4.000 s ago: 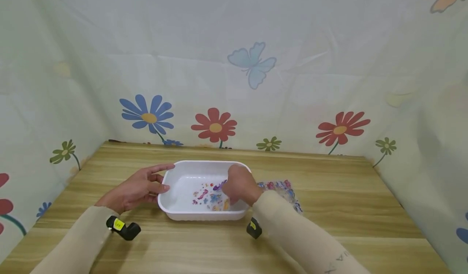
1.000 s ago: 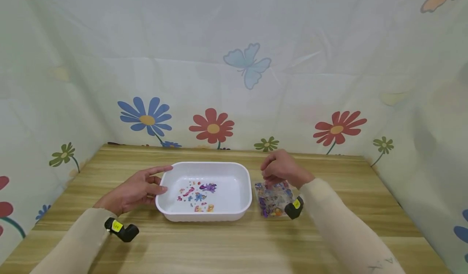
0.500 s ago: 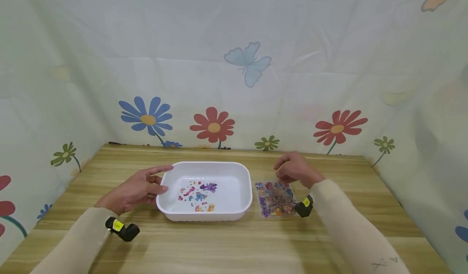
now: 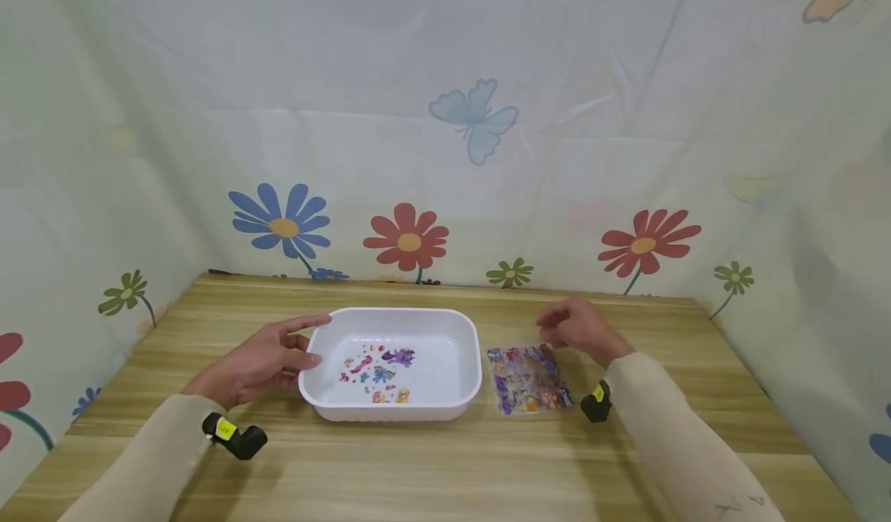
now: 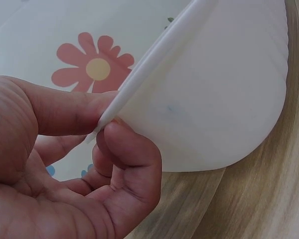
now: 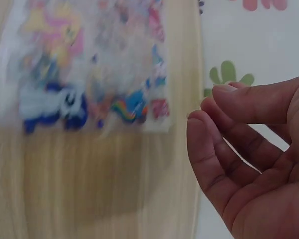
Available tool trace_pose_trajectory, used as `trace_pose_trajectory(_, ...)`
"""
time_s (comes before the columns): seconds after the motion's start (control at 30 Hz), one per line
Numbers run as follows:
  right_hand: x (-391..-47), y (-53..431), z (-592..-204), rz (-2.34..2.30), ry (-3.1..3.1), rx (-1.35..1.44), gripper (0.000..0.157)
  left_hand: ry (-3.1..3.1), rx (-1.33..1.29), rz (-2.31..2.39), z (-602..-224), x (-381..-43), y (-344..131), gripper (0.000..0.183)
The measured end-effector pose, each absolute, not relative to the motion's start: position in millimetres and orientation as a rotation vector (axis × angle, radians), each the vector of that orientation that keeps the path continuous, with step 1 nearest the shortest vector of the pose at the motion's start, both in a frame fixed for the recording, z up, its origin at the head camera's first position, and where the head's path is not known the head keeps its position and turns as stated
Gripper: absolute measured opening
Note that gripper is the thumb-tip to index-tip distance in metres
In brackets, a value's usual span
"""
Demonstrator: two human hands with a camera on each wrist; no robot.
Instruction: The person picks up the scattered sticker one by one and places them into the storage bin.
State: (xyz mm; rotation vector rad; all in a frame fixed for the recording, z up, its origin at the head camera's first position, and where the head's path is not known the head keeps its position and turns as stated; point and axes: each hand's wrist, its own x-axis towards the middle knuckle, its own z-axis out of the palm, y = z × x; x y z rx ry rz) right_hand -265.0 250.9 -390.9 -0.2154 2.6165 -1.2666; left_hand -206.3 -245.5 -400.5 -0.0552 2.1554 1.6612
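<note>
A white plastic basin (image 4: pixel 459 412) stands on the wooden table, with colourful cartoon pony stickers (image 4: pixel 381 375) on its floor. My left hand (image 4: pixel 254 359) pinches its left rim between thumb and fingers; the left wrist view shows the rim (image 5: pixel 139 69) caught between them. To the right of the basin lies a clear, square sheet or packet of pony stickers (image 4: pixel 529 381). Over its far right corner hovers my right hand (image 4: pixel 581 327), fingers loosely bent. In the right wrist view nothing shows between the thumb (image 6: pixel 259 102) and fingertips, and the sticker packet (image 6: pixel 124 64) is blurred.
Light wood-grain table (image 4: pixel 390 468) underneath. A pale curtain (image 4: pixel 334 151) printed with flowers and a butterfly closes off the back and sides. Black wrist cameras (image 4: pixel 240 438) sit on both wrists, the right one near the packet's edge.
My right hand has left the basin's inside, passed over the sticker packet and moved right and slightly nearer. The packet now lies flatter and more uncovered. My left hand keeps its place at the rim.
</note>
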Motion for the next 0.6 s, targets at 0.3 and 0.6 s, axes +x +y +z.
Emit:
trace_pose_trajectory(0.3,-266,259,-401,-1.018,2.800,-0.283,0.028,2.158,-0.053,1.664,-401,-207,-244,0.078)
trace_pose_trajectory(0.6,-266,251,-411,-0.929,2.869,-0.355,0.021,2.140,-0.051,1.674,-402,-208,-246,0.078)
